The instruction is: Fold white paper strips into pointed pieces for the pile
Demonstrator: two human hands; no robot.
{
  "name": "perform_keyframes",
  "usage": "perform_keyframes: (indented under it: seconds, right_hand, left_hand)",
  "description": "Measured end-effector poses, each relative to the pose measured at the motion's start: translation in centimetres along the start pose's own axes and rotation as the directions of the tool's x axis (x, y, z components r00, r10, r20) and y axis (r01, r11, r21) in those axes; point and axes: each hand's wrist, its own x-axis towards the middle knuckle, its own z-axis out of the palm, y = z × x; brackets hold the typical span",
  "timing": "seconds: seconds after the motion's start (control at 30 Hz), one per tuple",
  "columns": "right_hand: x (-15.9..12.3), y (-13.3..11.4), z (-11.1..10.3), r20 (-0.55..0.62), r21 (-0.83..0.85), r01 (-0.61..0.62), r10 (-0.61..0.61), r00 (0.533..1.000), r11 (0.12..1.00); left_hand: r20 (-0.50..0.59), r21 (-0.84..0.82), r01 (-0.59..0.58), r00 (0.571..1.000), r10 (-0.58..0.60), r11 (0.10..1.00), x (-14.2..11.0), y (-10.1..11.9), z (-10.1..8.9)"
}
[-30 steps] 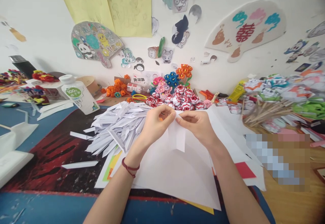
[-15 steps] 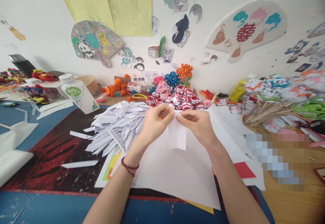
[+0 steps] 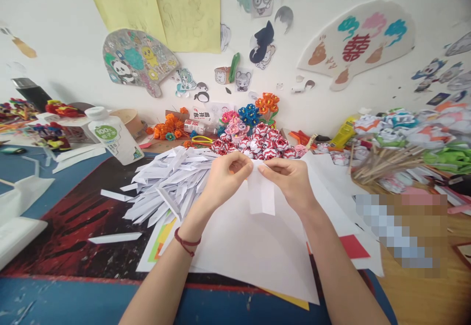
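A small white paper strip (image 3: 262,197) with a lengthwise crease hangs between my hands, pinched along its top edge. My left hand (image 3: 230,175) is closed, thumb and forefinger meeting at the strip's upper left corner. At the upper right, my right hand (image 3: 289,177) grips the same edge between thumb and fingers. Below them lies a large white sheet (image 3: 257,251) on top of other papers. Just left of my left hand is a heap of folded white paper strips (image 3: 172,177). One loose folded strip (image 3: 116,238) rests apart on the dark mat.
Behind my hands are red-and-white paper flowers (image 3: 263,141). A white bottle (image 3: 114,136) stands tilted in view at left. Paper flowers on wooden sticks (image 3: 382,160) lie at right. A dark red-and-black mat (image 3: 84,217) covers part of the blue table. Fan-shaped drawings hang on the wall.
My right hand has shifted slightly right, and the hanging paper strip has swung a little right with it. My left hand stays nearly in place.
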Motion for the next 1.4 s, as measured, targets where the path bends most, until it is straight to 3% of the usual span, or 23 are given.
perform_keyframes:
  seconds: [0.47,0.67,0.77,0.87,1.13,1.27,1.4]
  right_hand:
    - [0.4,0.0,-0.7,-0.073,0.036,0.004,-0.001,0.997,0.999]
    - [0.7,0.2,-1.6,-0.193,0.055,0.016,-0.005,0.981,0.998]
    - [0.6,0.0,-1.1,-0.094,0.024,-0.001,0.003,0.996,1.000]
    - [0.5,-0.2,-0.5,-0.037,-0.011,-0.018,0.017,0.999,1.000]
    - [0.5,-0.5,-1.0,0.107,-0.014,-0.064,0.066,0.992,0.998]
    - [0.5,-0.5,-1.0,0.079,-0.055,-0.089,0.093,0.993,0.995]
    - [0.7,0.0,-1.1,-0.044,-0.033,-0.067,0.065,0.997,0.997]
  left_hand:
    - [0.034,-0.021,0.023,0.999,-0.022,1.000,-0.1,-0.2,-0.2]
    - [-0.040,-0.024,0.018,0.999,-0.019,1.000,0.0,-0.3,-0.7]
    - [-0.072,-0.043,-0.004,0.997,0.001,0.999,0.1,-0.3,-0.6]
    - [-0.038,-0.023,-0.020,0.999,0.020,1.000,0.1,-0.3,-0.3]
    - [-0.007,0.161,-0.061,0.998,0.063,0.985,-0.1,-0.6,-0.2]
    - [0.004,0.229,-0.087,0.996,0.088,0.970,-0.1,-0.5,0.1]
    - [-0.001,0.250,-0.084,0.996,0.087,0.965,0.0,-0.3,0.0]
